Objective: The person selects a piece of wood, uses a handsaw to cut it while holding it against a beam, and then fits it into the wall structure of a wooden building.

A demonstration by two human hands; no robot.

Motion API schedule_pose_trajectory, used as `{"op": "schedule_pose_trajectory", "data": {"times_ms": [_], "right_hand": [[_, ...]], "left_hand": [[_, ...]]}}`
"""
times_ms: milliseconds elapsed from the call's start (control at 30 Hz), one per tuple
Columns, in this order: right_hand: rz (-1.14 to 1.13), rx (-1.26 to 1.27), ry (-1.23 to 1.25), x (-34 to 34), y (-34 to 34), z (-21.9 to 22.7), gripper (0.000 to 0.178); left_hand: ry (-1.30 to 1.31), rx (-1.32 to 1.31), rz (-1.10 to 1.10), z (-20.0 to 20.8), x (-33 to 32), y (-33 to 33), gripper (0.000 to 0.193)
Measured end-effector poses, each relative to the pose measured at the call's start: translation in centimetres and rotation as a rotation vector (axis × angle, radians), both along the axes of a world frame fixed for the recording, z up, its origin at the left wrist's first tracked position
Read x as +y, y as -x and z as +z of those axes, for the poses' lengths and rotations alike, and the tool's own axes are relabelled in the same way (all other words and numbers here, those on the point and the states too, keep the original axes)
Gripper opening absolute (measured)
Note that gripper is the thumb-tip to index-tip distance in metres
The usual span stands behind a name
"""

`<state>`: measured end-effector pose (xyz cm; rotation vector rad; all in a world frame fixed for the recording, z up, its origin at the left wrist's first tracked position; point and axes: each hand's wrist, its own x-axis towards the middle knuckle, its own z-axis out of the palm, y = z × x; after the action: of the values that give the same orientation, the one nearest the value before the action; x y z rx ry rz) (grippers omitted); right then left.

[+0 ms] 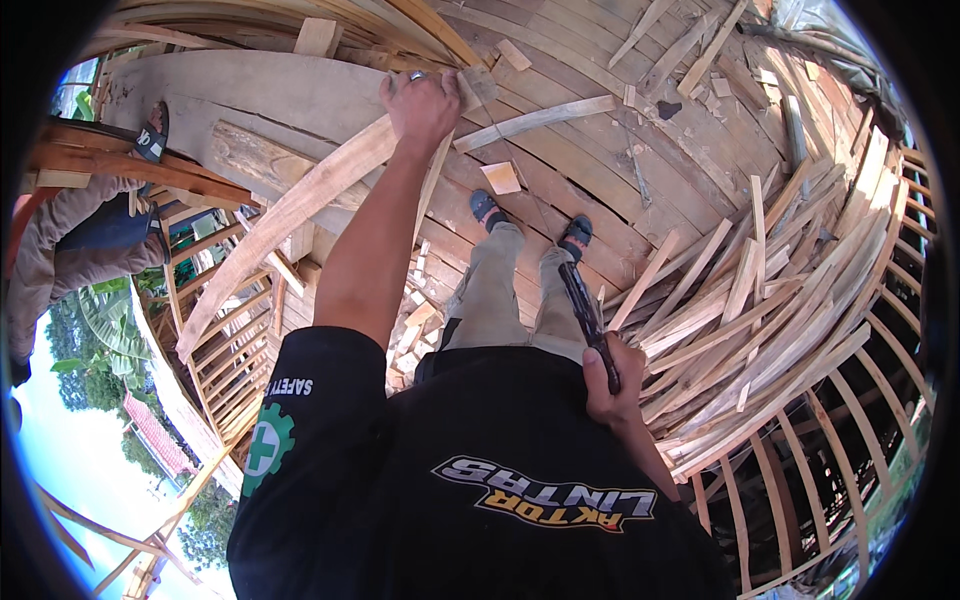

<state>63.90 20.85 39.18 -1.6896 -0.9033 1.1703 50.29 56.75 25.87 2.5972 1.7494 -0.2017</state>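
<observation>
My left hand (pixel 422 105) is closed on the upper end of a long, curved wooden plank (pixel 285 215). From there the plank sweeps down to the left, in front of a broad grey-brown board (pixel 240 85). A thick, rough timber (pixel 262 155) lies partly behind it. Close to my body, my right hand (pixel 612 380) wraps around the near end of a long, narrow, dark tool (pixel 583 308). Its far end points away past my knee; I cannot make out its exact kind.
A large pile of loose wooden strips (pixel 770 300) lies at right beside a slatted frame (pixel 850 450). Offcuts and a curved piece (pixel 535 122) lie on the plank floor (pixel 590 165). Another person's trousered legs (pixel 70 235) are at far left, near open wooden ribs (pixel 235 350).
</observation>
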Motion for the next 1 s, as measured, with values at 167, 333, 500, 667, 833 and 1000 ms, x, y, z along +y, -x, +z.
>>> {"op": "schedule_pose_trajectory", "data": {"times_ms": [167, 333, 500, 667, 833, 1000], "right_hand": [[-0.112, 0.049, -0.112, 10.5, 1.5, -5.3, 0.033], [-0.014, 0.003, 0.011, -1.2, 0.2, -0.7, 0.021], [-0.061, -0.004, -0.045, 6.6, 1.4, -3.8, 0.022], [-0.06, 0.008, -0.042, 6.3, 1.7, -3.8, 0.02], [-0.016, 0.021, 0.03, -3.0, 0.4, 0.5, 0.018], [-0.072, -0.05, -0.126, 10.7, 2.1, -6.5, 0.022]], "left_hand": [[-0.071, -0.038, -0.026, -1.0, 0.1, 0.0, 0.051], [-0.08, -0.033, 0.0, -1.9, -0.3, 1.1, 0.052], [-0.036, -0.076, -0.016, -1.0, 0.0, -0.1, 0.052], [-0.05, -0.033, -0.024, -2.0, -0.8, 0.6, 0.052], [-0.029, -0.04, -0.013, -1.5, 0.0, 1.2, 0.052], [-0.112, -0.087, -0.07, -1.9, 0.5, 0.3, 0.051]]}}
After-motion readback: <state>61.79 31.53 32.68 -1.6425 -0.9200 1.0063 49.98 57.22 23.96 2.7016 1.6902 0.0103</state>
